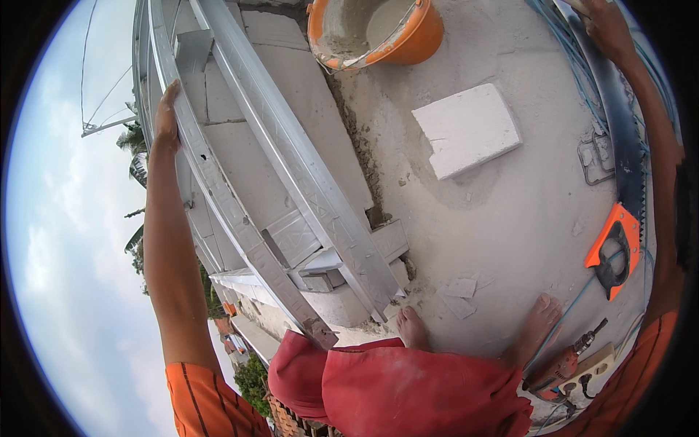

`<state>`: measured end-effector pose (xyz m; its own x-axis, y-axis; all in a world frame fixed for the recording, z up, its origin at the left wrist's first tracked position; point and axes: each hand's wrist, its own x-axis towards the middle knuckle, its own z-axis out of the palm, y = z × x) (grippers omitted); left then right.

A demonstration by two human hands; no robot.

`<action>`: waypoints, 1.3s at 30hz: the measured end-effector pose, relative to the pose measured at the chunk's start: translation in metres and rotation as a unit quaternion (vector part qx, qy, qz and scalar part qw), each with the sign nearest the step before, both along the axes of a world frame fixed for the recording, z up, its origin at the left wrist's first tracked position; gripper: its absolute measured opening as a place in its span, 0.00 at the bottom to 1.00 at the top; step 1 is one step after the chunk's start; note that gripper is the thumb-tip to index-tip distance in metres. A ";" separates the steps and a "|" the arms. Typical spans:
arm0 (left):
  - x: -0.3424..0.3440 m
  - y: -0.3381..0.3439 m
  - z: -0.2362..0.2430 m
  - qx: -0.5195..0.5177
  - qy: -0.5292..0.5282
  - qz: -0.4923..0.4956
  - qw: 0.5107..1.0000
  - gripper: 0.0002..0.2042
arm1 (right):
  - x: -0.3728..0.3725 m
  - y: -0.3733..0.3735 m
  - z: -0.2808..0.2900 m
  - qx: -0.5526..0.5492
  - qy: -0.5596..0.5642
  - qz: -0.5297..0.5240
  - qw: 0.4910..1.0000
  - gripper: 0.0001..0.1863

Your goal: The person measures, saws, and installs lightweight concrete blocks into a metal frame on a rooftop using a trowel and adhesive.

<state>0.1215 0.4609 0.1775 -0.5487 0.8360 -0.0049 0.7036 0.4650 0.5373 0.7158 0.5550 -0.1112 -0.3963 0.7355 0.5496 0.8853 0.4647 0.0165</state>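
My left hand [167,120] lies against a long silver metal channel [207,167], its fingers stretched along the edge. A second, wider metal channel [291,160] runs beside it, closer to the floor. At the top right, my right hand [608,29] is closed around something pale that the picture's rim cuts off. Below that hand lies a handsaw [614,251] with an orange and black handle, its dark toothed blade reaching up towards the hand. Whether the hand touches the blade I cannot tell.
An orange bucket [419,36] with grey mix stands at the top. A white block [466,131] with a chipped corner lies on the dusty floor. Near my bare feet are a red drill [557,371], a power strip [593,371] and blue cables [582,65]. Open sky is beyond the block wall on the left.
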 end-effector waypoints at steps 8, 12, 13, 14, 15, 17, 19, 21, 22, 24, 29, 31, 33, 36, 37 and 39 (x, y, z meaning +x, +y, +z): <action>-0.014 0.008 0.003 -0.023 -0.033 -0.013 0.999 0.35 | -0.062 -0.028 0.096 -0.309 0.271 0.144 0.900 0.11; -0.032 0.011 0.004 -0.028 -0.037 -0.017 0.999 0.35 | -0.078 -0.027 0.098 -0.379 0.287 0.178 0.861 0.10; -0.033 0.011 0.003 -0.030 -0.027 -0.012 0.999 0.35 | -0.087 -0.027 0.097 -0.388 0.300 0.190 0.851 0.10; -0.034 0.011 0.003 -0.031 -0.016 -0.007 0.999 0.35 | -0.096 -0.027 0.097 -0.394 0.306 0.205 0.842 0.09; -0.033 0.008 0.003 -0.032 -0.007 -0.001 0.999 0.35 | -0.109 -0.027 0.097 -0.400 0.315 0.221 0.832 0.09; -0.002 0.014 -0.002 -0.023 -0.023 -0.003 0.999 0.35 | -0.120 -0.025 0.095 -0.407 0.337 0.240 0.815 0.09; 0.003 0.011 0.002 -0.022 -0.028 0.005 0.999 0.35 | -0.139 -0.028 0.095 -0.406 0.359 0.274 0.794 0.09; -0.012 0.015 0.009 -0.045 -0.029 0.015 0.998 0.34 | -0.158 -0.028 0.093 -0.408 0.381 0.308 0.770 0.08; -0.016 0.017 0.013 -0.049 -0.033 0.008 0.998 0.34 | -0.170 -0.027 0.092 -0.407 0.398 0.325 0.755 0.08; -0.019 0.015 0.010 -0.069 -0.043 -0.002 0.997 0.33 | -0.197 -0.025 0.084 -0.413 0.424 0.354 0.724 0.08; -0.031 0.007 0.016 -0.081 -0.101 -0.016 0.991 0.28 | -0.263 -0.026 0.077 -0.414 0.474 0.424 0.651 0.07; -0.021 0.012 0.016 -0.079 -0.094 -0.002 0.992 0.29 | -0.278 -0.026 0.075 -0.412 0.487 0.438 0.633 0.07; 0.001 0.023 0.010 -0.075 -0.081 -0.005 0.994 0.30 | -0.286 -0.027 0.073 -0.410 0.499 0.441 0.623 0.07; 0.004 0.013 0.009 -0.069 -0.062 0.016 0.996 0.31 | -0.319 -0.034 0.073 -0.431 0.489 0.464 0.600 0.07; -0.006 0.006 0.011 -0.069 -0.065 0.024 0.995 0.32 | -0.334 -0.042 0.073 -0.438 0.453 0.467 0.620 0.06; -0.006 0.001 0.009 -0.058 -0.068 0.023 0.996 0.31 | -0.348 -0.055 0.076 -0.491 0.481 0.476 0.548 0.06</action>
<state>0.1157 0.4615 0.1870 -0.5742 0.7994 -0.1767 0.6048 0.5596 0.5666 0.3683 0.4996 -0.0354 -0.7323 0.5747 0.3654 -0.3869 0.0904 -0.9177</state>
